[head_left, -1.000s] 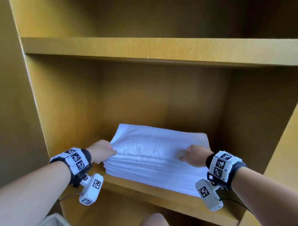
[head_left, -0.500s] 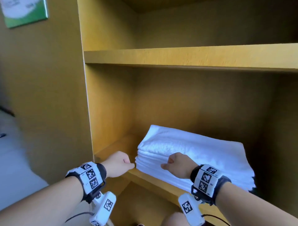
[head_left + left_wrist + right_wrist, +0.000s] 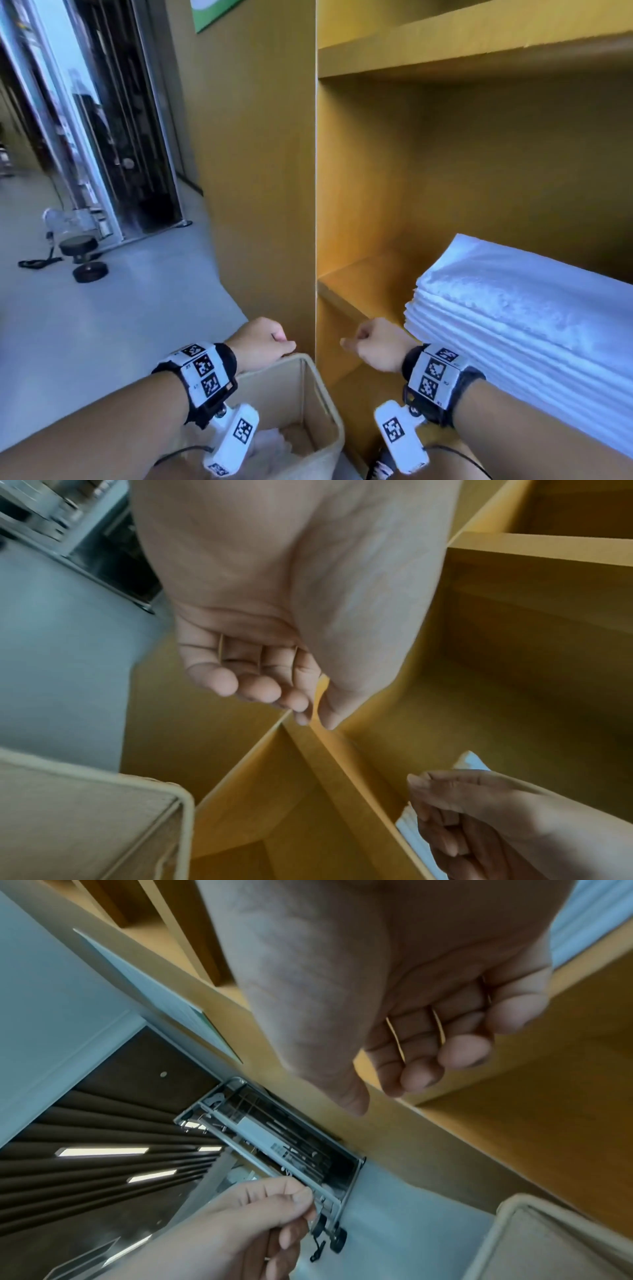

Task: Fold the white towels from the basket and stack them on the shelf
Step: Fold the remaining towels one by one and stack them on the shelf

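A stack of folded white towels (image 3: 513,325) lies on the yellow wooden shelf (image 3: 363,284) at the right. Both hands are off the stack, in front of the shelf's left edge. My left hand (image 3: 263,342) hovers over the far rim of the beige basket (image 3: 318,387), fingers (image 3: 260,688) loosely curled and holding nothing. My right hand (image 3: 373,342) hangs just left of the stack, fingers (image 3: 445,1056) also loosely curled and empty. White cloth (image 3: 270,445) shows at the bottom of the basket, partly hidden by the left wrist camera.
The cabinet's side panel (image 3: 260,171) stands between the hands and the grey floor (image 3: 102,308). A glass door frame (image 3: 102,137) and a wheeled stand (image 3: 82,253) with cables are at the far left. An upper shelf board (image 3: 479,44) runs overhead.
Both hands have let go of the towel stack and pulled back down and left toward the basket. The view has swung left, bringing the basket and floor into sight.
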Tool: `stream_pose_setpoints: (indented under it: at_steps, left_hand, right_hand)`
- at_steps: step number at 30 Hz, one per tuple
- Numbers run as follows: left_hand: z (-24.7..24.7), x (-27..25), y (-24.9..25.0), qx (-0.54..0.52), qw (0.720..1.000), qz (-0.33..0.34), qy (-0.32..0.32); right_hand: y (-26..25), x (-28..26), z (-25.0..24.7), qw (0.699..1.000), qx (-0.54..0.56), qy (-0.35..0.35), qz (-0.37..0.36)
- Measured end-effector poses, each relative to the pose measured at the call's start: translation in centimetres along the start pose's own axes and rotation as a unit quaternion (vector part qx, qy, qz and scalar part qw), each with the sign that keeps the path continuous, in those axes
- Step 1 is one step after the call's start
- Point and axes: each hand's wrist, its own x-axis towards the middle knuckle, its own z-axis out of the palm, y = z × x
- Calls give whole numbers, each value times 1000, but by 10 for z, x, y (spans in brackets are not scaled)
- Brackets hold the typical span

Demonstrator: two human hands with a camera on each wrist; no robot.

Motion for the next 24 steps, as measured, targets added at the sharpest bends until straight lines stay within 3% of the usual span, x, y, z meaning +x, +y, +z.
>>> stream_pose_setpoints:
  at_steps: [6, 17, 22, 24]
  left_hand:
    - [-7, 8, -64, -25, 998, -51, 10]
    - [35, 84, -212, -104, 979, -163, -63]
    - [67, 120, -262, -75, 970, -206, -106]
    - [87, 132, -278, -17, 967, -217, -130]
  right_hand:
    - [-32, 40, 47, 998, 18, -58, -4]
    - [-48, 156, 153, 989, 21, -140, 43]
    - [-31, 219, 208, 980, -37, -185, 66]
    - [-22, 240, 231, 973, -59, -213, 72]
